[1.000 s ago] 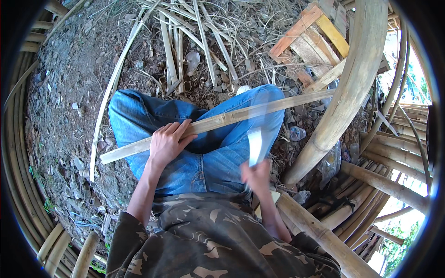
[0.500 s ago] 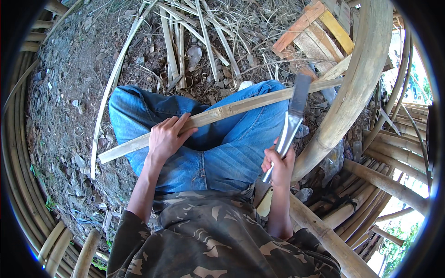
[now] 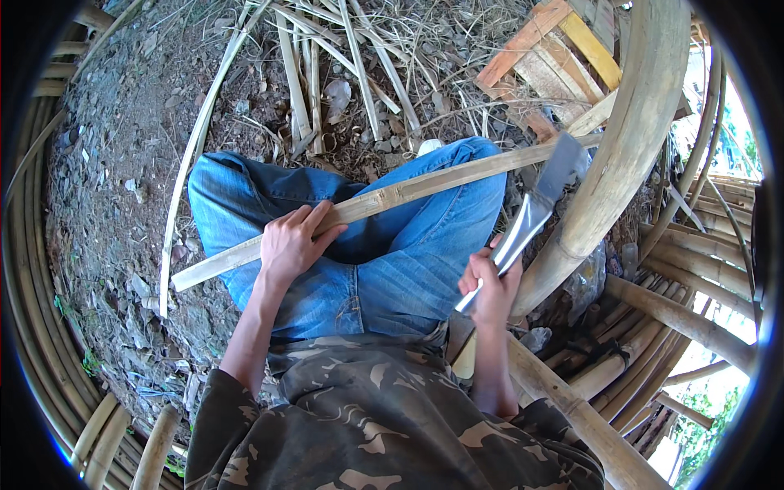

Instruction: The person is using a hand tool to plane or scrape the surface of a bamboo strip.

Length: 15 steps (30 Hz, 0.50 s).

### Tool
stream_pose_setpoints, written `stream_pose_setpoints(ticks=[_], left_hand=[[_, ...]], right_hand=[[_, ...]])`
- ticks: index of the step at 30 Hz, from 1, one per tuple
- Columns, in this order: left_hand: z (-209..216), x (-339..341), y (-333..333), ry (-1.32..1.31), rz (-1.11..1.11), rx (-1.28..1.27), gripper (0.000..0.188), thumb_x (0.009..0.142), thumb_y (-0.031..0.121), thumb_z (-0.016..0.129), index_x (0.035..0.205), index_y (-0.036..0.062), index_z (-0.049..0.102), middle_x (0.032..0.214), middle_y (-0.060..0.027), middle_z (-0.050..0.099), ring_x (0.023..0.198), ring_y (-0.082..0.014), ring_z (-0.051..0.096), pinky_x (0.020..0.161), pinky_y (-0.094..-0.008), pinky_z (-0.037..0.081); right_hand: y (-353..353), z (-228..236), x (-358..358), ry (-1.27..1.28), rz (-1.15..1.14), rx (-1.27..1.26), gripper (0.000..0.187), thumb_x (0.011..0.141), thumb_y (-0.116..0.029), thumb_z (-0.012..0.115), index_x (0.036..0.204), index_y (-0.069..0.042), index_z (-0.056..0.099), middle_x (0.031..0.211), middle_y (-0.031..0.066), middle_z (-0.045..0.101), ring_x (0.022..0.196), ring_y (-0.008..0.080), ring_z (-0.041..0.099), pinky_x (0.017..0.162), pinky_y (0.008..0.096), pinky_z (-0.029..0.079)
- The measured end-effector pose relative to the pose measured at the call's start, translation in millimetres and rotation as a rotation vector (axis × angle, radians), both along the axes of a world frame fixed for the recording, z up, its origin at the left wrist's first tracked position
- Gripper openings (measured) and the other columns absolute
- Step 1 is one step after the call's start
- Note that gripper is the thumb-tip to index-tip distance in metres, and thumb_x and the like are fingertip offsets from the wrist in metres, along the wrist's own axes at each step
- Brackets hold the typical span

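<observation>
- A split bamboo strip (image 3: 392, 194) lies slantwise across the sitter's lap, its near end sticking out past the left knee and its far end running up toward the right.
- The left hand (image 3: 291, 241) grips that strip toward its near end, the fingers reaching over it and the thumb spread along the lower edge.
- The right hand (image 3: 492, 290) is closed around the bright metal handle of a broad-bladed knife (image 3: 531, 216); the blade points up and away to the right and overlaps the strip's far part from here, though I can't tell whether they touch.
- Under the strip are blue jeans (image 3: 408, 286), knees bent out to both sides, and above them a camouflage shirt (image 3: 392, 416).
- By the right hip, partly behind the forearm, I see a pale yellow object (image 3: 465, 357), too covered to make out.
- A thick curved bamboo pole (image 3: 625, 139) rises just beyond the blade, with crumpled clear plastic (image 3: 584, 286) low on its far side.
- Ahead, thin bamboo slivers (image 3: 359, 69) lie strewn over stony ground (image 3: 122, 196); one long pale strip (image 3: 188, 171) bends past the left knee.
- Farther off to the right sits a wooden frame (image 3: 523, 45) with orange and yellow slats.
- Bamboo poles (image 3: 686, 322) crowd the right side.
</observation>
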<state>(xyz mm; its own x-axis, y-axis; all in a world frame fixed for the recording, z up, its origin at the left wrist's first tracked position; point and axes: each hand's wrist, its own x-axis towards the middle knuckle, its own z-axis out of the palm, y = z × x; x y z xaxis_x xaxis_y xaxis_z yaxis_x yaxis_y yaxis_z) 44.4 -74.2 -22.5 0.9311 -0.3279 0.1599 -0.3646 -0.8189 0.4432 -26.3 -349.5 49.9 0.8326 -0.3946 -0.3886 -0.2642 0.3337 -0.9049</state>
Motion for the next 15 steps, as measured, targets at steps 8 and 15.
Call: stream_pose_setpoints(ticks=[8,15], left_hand=[[-1,0,0,0.0,0.003,0.007,0.045,0.082,0.041,0.074,0.111,0.0079,0.067,0.076,-0.0056,0.064,0.066,-0.0255,0.067,0.059,-0.036,0.053],[-8,2,0,-0.069,-0.019,0.015,0.044,0.083,0.045,0.072,0.109,0.0095,0.067,0.074,-0.0061,0.065,0.064,-0.0258,0.067,0.055,-0.0355,0.054]], right_hand=[[-1,-12,-8,0.187,0.249,-0.128,0.033,0.078,0.006,0.06,0.107,-0.001,0.047,0.066,0.0048,0.053,0.041,0.0118,0.049,0.036,0.0272,0.04],[25,-52,-32,0.274,0.567,-0.143,0.028,0.081,0.001,0.062,0.107,0.006,0.052,0.063,0.0064,0.058,0.044,0.0117,0.054,0.039,0.0284,0.043]])
